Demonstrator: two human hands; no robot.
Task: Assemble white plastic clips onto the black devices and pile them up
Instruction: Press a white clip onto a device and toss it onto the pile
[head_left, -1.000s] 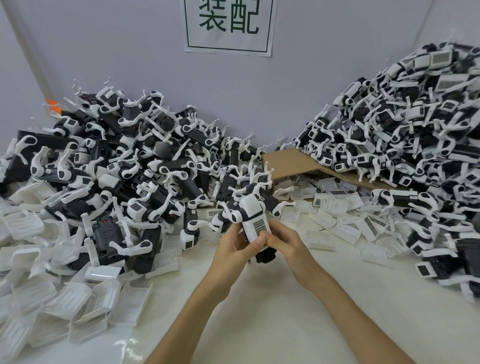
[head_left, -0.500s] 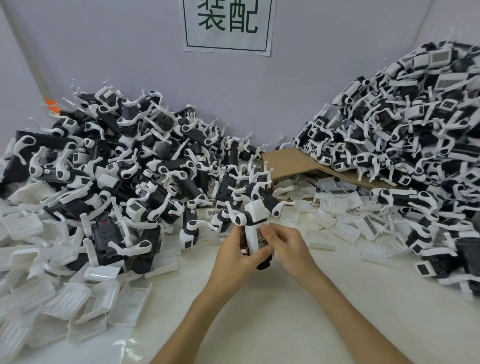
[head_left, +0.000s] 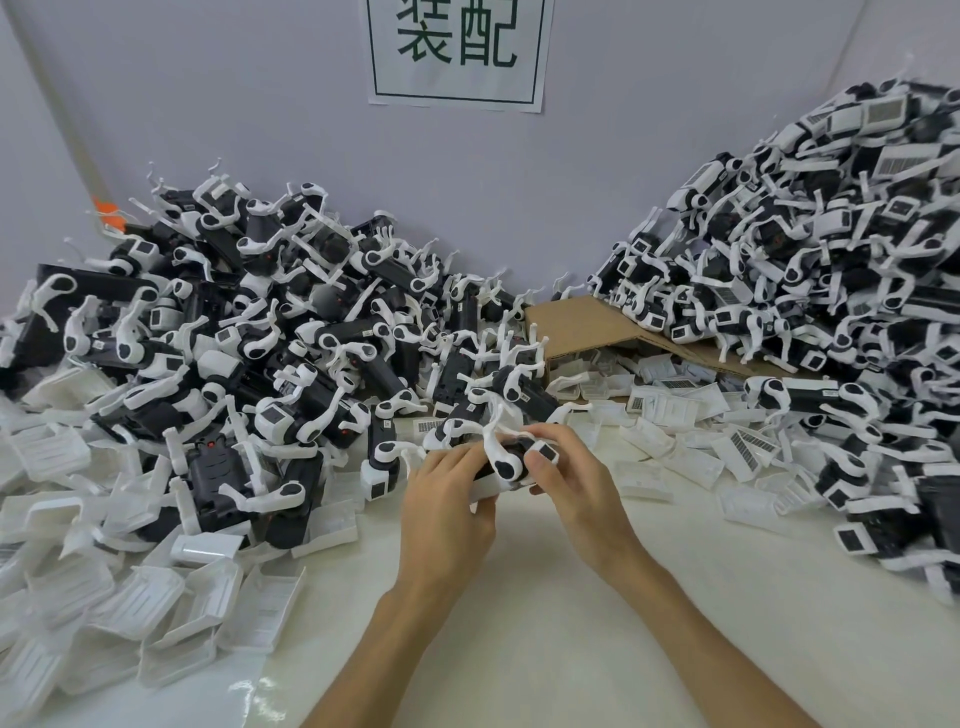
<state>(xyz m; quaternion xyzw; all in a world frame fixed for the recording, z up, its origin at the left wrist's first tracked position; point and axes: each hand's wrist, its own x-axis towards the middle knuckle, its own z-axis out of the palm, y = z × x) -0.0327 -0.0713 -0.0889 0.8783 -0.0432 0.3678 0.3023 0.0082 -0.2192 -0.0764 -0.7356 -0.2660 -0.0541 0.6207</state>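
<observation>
Both hands hold one black device with white arms (head_left: 511, 460) just above the white table, in the middle of the view. My left hand (head_left: 447, 499) grips its lower left side, where a white clip (head_left: 485, 488) sits under the body. My right hand (head_left: 566, 480) pinches its right end, thumb beside a small white label face. The device lies roughly sideways, its white arms sticking up to the left. A big pile of assembled devices (head_left: 260, 338) rises on the left, another pile (head_left: 831, 260) on the right.
Loose white clips (head_left: 156, 597) cover the table's left front, and more clips (head_left: 675, 415) lie behind my hands to the right. A brown cardboard sheet (head_left: 576, 322) leans under the right pile. A paper sign (head_left: 457, 52) hangs on the wall. Bare table (head_left: 545, 623) lies under my forearms.
The device has been turned from upright, label face toward me, to lying sideways. Both hands shifted their hold around it and stayed at the same spot.
</observation>
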